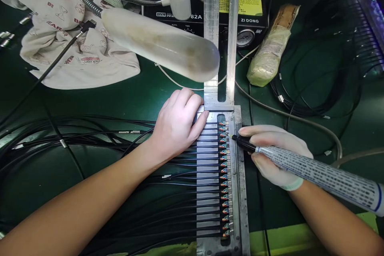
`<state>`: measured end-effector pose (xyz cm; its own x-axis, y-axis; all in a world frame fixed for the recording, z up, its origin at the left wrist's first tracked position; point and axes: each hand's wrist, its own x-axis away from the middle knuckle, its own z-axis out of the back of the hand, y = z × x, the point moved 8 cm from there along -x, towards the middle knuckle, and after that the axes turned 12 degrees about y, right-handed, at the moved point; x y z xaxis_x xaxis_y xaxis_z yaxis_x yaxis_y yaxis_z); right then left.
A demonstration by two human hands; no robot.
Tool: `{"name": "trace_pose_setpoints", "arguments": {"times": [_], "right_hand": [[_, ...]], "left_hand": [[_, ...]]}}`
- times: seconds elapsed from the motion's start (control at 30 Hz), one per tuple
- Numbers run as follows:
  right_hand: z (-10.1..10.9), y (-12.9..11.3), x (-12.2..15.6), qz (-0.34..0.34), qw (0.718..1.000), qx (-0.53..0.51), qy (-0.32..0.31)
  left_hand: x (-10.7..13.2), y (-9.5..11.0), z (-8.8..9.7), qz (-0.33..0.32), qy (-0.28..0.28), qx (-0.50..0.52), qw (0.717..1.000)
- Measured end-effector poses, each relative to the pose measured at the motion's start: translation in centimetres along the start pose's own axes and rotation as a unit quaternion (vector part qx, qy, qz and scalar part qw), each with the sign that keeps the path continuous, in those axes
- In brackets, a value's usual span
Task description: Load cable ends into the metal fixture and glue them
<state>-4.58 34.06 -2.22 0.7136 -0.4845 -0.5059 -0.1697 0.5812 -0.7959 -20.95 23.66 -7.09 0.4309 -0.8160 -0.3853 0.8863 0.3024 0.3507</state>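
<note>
Holding, right side: the white-gloved right hand (285, 140) pinches one thick white printed tube with a black tip (333, 182) beside the fixture's right edge, tip at the far part of the connector row; contact cannot be told. Left hand (178, 124): fingers curled together at the far left corner of the long grey metal fixture (244, 208); grip cannot be told. In the way: one white elongated lamp head (162, 44) and two silver metal rails (211, 8), partly hiding one black box with a gauge (198, 8). Around: one cream printed cloth (87, 52), one tan-and-yellow wrapped bundle (267, 56). Count: black cables (207, 172) with small multicoloured connectors (225, 177), over a dozen, crossing the fixture's left edge.
</note>
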Motion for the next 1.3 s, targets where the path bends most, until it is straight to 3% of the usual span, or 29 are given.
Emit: {"name": "trace_pose_setpoints", "arguments": {"times": [0.97, 1.17, 1.3], "right_hand": [[0.1, -0.1, 0.5, 0.011, 1.0, 0.011, -0.012], [0.6, -1.0, 0.2, 0.024, 0.999, -0.013, 0.021], [0.6, -1.1, 0.7, 0.044, 0.999, -0.003, -0.01]], "left_hand": [[-0.1, 0.0, 0.0, 0.006, -0.007, 0.001, 1.0], [0.0, 0.1, 0.0, 0.006, -0.004, 0.006, 1.0], [0.0, 0.1, 0.1, 0.007, -0.005, 0.009, 1.0]]}}
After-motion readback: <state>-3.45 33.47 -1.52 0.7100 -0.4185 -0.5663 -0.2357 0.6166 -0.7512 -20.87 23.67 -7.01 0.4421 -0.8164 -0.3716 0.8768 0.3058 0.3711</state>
